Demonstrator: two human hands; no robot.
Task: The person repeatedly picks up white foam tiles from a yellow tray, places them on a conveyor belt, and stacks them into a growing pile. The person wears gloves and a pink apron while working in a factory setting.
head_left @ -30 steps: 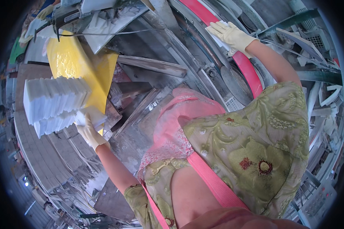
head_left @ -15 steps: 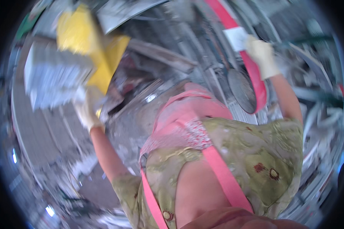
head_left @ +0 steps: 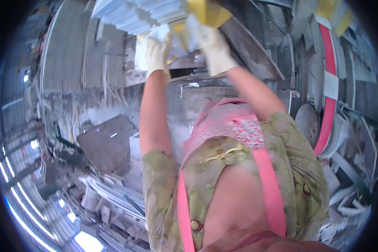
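Observation:
My left hand (head_left: 156,53), in a pale work glove, is raised at the near edge of a stack of thin white slabs (head_left: 138,14). Between its thumb and fingers shows a flat white piece (head_left: 159,31), partly covered. Just right of it, my right hand (head_left: 215,49), gloved alike, reaches toward the same spot. Its fingers are smeared by motion, beside a blurred white piece (head_left: 192,30); whether it grips this I cannot tell. Yellow sheeting (head_left: 210,16) lies behind my right hand. At the right, a white square tile (head_left: 331,85) lies on a narrow pink-red belt (head_left: 328,50).
A round grey disc (head_left: 307,124) stands beside the belt. Left of the stack is a grey slatted surface (head_left: 67,50). A dark flat board (head_left: 107,143) lies at the left, above long pale bars (head_left: 113,197). More yellow material (head_left: 336,14) shows at the far right.
My right hand has left the white tile on the belt and swung left to the stack beside my left hand. The view has turned, so stack and belt both appear farther right.

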